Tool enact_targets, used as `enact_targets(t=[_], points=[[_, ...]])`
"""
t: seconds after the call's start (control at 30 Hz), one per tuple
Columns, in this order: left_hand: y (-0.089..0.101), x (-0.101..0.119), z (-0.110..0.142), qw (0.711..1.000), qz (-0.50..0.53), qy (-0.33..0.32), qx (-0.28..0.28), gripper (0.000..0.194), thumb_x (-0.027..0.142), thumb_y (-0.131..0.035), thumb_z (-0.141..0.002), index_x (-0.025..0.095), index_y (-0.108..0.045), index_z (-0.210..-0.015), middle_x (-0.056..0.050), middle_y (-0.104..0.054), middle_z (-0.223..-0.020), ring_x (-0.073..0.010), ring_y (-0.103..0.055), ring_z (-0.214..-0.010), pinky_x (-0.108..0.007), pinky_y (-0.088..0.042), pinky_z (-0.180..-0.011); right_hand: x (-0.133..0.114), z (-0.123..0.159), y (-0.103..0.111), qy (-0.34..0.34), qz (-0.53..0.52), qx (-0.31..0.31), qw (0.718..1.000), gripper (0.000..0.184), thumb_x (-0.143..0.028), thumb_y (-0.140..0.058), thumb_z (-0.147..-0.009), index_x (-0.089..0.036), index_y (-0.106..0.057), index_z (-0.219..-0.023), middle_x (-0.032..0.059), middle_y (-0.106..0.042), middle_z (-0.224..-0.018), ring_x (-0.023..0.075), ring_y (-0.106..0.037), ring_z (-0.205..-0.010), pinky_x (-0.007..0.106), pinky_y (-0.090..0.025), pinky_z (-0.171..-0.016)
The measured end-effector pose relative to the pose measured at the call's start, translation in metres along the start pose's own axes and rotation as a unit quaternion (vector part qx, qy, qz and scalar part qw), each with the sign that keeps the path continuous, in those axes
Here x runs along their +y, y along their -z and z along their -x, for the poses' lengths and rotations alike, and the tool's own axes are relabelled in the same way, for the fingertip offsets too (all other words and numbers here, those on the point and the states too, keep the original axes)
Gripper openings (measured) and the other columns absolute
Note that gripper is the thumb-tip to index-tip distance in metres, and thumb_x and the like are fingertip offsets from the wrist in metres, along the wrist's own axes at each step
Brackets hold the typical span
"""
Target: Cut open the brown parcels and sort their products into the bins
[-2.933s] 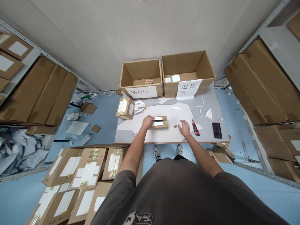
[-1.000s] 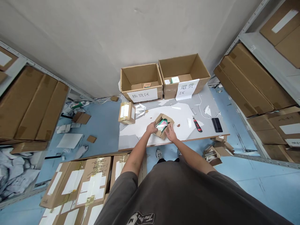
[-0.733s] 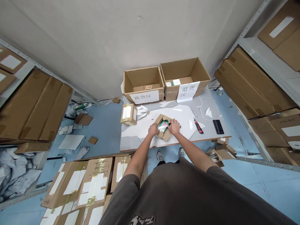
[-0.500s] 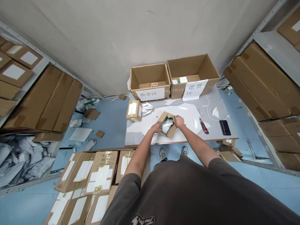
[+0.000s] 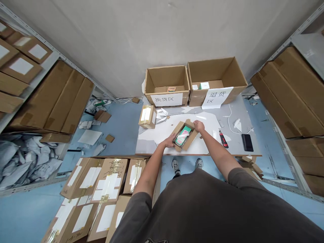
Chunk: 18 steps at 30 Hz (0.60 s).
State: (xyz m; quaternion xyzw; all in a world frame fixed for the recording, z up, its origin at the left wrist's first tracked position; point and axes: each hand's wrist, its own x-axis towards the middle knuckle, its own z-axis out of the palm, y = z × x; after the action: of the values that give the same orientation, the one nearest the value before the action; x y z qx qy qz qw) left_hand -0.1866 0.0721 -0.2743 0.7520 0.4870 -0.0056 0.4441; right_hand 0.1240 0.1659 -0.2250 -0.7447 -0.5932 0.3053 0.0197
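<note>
A small cardboard box (image 5: pixel 191 140) lies open and turned at an angle near the table's front edge. Inside it shows a green, pink and white packet (image 5: pixel 184 134), with a pale strip across it. My left hand (image 5: pixel 169 140) grips the box's left side, its fingertips partly hidden by the wall. At the far right corner, my right hand (image 5: pixel 198 126) has its fingers closed on a raised flap. A red and black utility knife (image 5: pixel 223 139) rests to the right of the box, apart from both hands.
Two large open cartons with paper signs, the left carton (image 5: pixel 167 81) and the right carton (image 5: pixel 215 72), stand at the back. A taped box (image 5: pixel 147 116) sits at the left beside crumpled paper. A black phone (image 5: pixel 247 142) lies at the right. Labelled parcels (image 5: pixel 107 182) are stacked at lower left.
My right hand has moved from over the box's near contents to its far right flap. The box stands wider open and more of the green packet shows. The view has shifted slightly.
</note>
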Motion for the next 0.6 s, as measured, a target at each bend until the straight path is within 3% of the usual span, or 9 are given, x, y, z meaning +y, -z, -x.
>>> enact_targets(t=[0.1,0.2,0.4,0.47,0.6], points=[[-0.002,0.002,0.004,0.998,-0.028,0.047,-0.035,0.139,0.032,-0.092,-0.066,0.025,-0.011,-0.179,-0.013,-0.009,-0.187,-0.0315,-0.014,-0.173,-0.04,-0.027,-0.137,0.003,-0.01,-0.005,-0.02,-0.007,-0.018,1.0,0.043,-0.035,-0.044,-0.113,-0.02,-0.075,-0.139,0.0123,-0.078,-0.135,0.025,-0.072,-0.115,0.028,-0.051,-0.086],[-0.006,0.01,0.009,0.995,-0.076,0.071,-0.009,0.135,0.029,-0.093,-0.068,0.031,-0.016,-0.178,-0.01,-0.015,-0.187,-0.0292,-0.02,-0.172,-0.04,-0.032,-0.135,0.002,-0.017,-0.014,-0.036,0.015,-0.043,0.998,0.044,-0.037,-0.046,-0.113,-0.019,-0.074,-0.141,0.0152,-0.078,-0.134,0.026,-0.073,-0.113,0.029,-0.051,-0.084],[-0.007,0.017,0.018,0.992,-0.095,0.067,0.039,0.123,0.027,-0.095,-0.071,0.033,-0.029,-0.175,-0.011,-0.029,-0.183,-0.0323,-0.032,-0.168,-0.046,-0.035,-0.132,-0.009,-0.023,-0.023,-0.033,0.047,-0.075,0.996,0.041,-0.036,-0.047,-0.113,-0.017,-0.082,-0.124,0.018,-0.078,-0.13,0.0275,-0.071,-0.116,0.031,-0.048,-0.089],[-0.006,0.017,0.02,0.994,-0.084,0.062,0.04,0.124,0.029,-0.096,-0.071,0.03,-0.03,-0.175,-0.012,-0.03,-0.183,-0.0321,-0.031,-0.168,-0.044,-0.034,-0.133,-0.011,-0.016,-0.02,-0.022,0.052,-0.046,0.997,0.044,-0.037,-0.043,-0.114,-0.018,-0.077,-0.135,0.0191,-0.075,-0.136,0.0291,-0.067,-0.122,0.034,-0.047,-0.095],[-0.013,0.017,0.024,0.995,-0.04,0.081,0.048,0.125,0.037,-0.096,-0.073,0.023,-0.027,-0.176,-0.016,-0.028,-0.182,-0.0315,-0.03,-0.169,-0.041,-0.031,-0.135,-0.008,0.019,-0.011,0.049,0.063,0.121,0.989,0.056,-0.038,-0.043,-0.112,-0.016,-0.052,-0.163,0.0224,-0.055,-0.161,0.0355,-0.047,-0.144,0.043,-0.042,-0.111]])
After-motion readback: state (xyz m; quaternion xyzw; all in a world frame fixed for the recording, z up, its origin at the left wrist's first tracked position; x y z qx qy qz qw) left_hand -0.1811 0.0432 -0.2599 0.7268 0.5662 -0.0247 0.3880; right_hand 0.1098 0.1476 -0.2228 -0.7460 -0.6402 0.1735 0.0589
